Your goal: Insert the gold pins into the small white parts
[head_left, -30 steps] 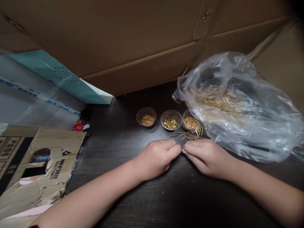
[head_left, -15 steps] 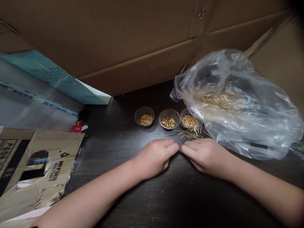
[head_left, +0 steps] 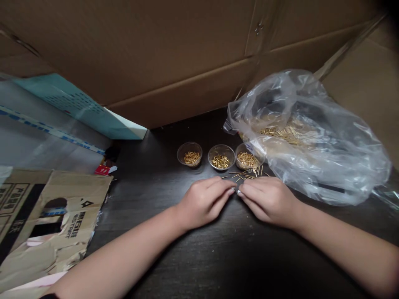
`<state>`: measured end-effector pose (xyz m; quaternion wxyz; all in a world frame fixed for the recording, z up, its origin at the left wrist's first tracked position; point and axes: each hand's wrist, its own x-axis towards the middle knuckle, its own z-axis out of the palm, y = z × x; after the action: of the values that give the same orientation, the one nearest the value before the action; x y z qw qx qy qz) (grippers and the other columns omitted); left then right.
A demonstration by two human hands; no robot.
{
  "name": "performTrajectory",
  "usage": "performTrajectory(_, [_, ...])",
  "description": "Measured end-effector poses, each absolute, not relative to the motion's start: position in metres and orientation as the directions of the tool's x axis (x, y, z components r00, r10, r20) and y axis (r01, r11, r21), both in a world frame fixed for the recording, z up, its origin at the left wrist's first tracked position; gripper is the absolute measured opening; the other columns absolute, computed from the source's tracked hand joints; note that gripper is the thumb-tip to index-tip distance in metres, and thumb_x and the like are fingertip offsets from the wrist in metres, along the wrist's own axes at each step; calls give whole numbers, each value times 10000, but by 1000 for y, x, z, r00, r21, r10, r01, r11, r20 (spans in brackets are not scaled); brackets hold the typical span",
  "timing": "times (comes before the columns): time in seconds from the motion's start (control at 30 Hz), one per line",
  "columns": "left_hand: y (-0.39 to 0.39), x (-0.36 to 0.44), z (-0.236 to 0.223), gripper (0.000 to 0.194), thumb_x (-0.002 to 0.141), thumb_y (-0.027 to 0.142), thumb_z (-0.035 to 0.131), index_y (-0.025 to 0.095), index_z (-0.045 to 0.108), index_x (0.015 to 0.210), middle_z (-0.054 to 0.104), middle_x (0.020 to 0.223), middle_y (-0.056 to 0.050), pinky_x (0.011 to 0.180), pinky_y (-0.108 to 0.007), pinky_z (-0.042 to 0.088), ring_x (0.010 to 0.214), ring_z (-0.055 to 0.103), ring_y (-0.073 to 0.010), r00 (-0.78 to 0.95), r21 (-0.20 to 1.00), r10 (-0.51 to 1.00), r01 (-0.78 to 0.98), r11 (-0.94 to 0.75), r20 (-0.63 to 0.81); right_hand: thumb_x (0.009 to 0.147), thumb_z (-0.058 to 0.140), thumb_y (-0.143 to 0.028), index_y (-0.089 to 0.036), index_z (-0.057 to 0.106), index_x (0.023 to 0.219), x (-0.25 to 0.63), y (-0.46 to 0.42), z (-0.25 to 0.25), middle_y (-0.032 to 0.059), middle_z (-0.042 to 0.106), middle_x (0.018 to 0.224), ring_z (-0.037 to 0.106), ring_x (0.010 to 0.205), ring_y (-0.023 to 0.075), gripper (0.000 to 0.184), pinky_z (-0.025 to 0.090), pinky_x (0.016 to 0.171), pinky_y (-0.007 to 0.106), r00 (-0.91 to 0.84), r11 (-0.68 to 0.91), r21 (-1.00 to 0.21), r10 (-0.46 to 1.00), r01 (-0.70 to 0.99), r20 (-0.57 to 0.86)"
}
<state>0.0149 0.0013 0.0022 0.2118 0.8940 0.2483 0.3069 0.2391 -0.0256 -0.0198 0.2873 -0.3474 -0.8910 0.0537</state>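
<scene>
My left hand [head_left: 207, 201] and my right hand [head_left: 268, 200] meet fingertip to fingertip above the dark table, just short of the loose pins. Both are closed in a pinch. Something tiny may sit between the fingertips, but it is too small to make out. Beyond them lie several thin gold-coloured pins [head_left: 241, 176], scattered on the tabletop. Behind the pins stand three clear plastic cups: a left cup [head_left: 180, 160], a middle cup [head_left: 232, 155] and a right cup [head_left: 237, 154]. Each contains short gold-coloured metal pieces.
A large clear plastic bag [head_left: 336, 166] with many gold-coloured pins inside spreads over the right side, against the right cup. Cardboard walls [head_left: 174, 95] rise behind. At left are a torn cardboard piece [head_left: 77, 232], a light-blue box [head_left: 75, 108] and a small red packet [head_left: 102, 170].
My left fingers have straightened somewhat, the thumb now showing beneath the index finger. My hands remain fingertip to fingertip. The view has shifted slightly; cups and bag stay put.
</scene>
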Motion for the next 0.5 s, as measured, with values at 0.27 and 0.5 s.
performTrajectory(0.27, [3, 12, 1, 200, 1013, 166, 509, 124, 642, 1157, 696, 863, -71, 659, -235, 513, 716, 622, -129, 724, 518, 555, 317, -794, 409, 1045, 454, -203, -172, 627, 820, 237, -25, -19, 18, 611, 681, 548, 604, 146, 285, 434, 621, 285, -554, 728, -341, 679, 595, 482])
performTrajectory(0.5, [1, 12, 3, 188, 1000, 169, 515, 119, 665, 1101, 674, 797, -47, 599, -228, 482, 652, 605, -126, 726, 415, 555, 395, -820, 405, 1051, 479, -215, -168, 659, 913, 238, -26, -22, 40, 689, 764, 617, 647, 160, 231, 475, 646, 289, -515, 703, -402, 707, 587, 485])
